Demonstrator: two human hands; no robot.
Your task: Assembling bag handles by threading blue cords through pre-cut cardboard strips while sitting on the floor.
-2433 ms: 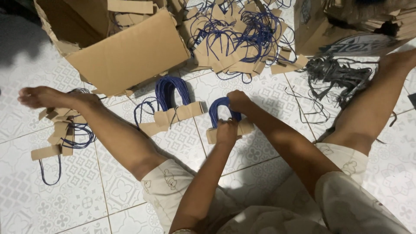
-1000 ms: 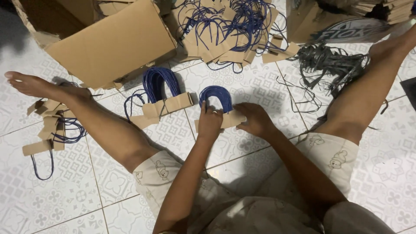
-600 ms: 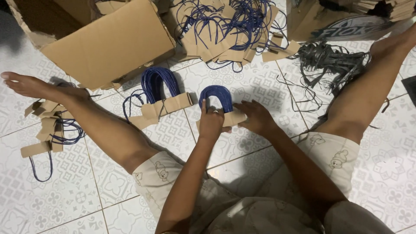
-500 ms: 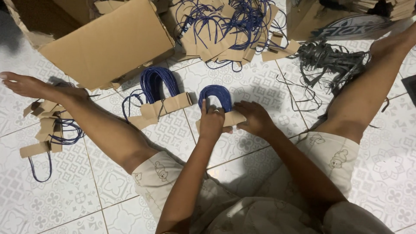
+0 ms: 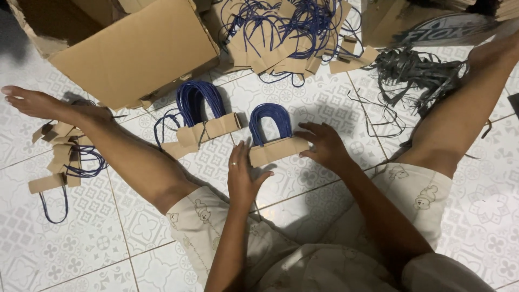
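Note:
A stack of bag handles point(image 5: 277, 150), brown card strips with blue cord loops point(image 5: 270, 120), lies on the tiled floor between my legs. My left hand point(image 5: 242, 174) rests flat against the stack's left end, fingers straight and thumb along its near edge. My right hand point(image 5: 323, 146) touches the right end with spread fingertips. Neither hand closes around it. A second, similar stack point(image 5: 201, 130) lies just to the left.
A large open cardboard box point(image 5: 135, 51) stands at the back left. A heap of loose handles point(image 5: 286, 32) lies behind the stacks, dark plastic strapping point(image 5: 416, 73) at the right, and more handles point(image 5: 62, 162) beside my left leg point(image 5: 124, 151). My right leg point(image 5: 459, 113) stretches out to the right.
Both hands had been gripping the stack from above. They have now slid apart to its two ends and loosened, and the stack lies on the floor.

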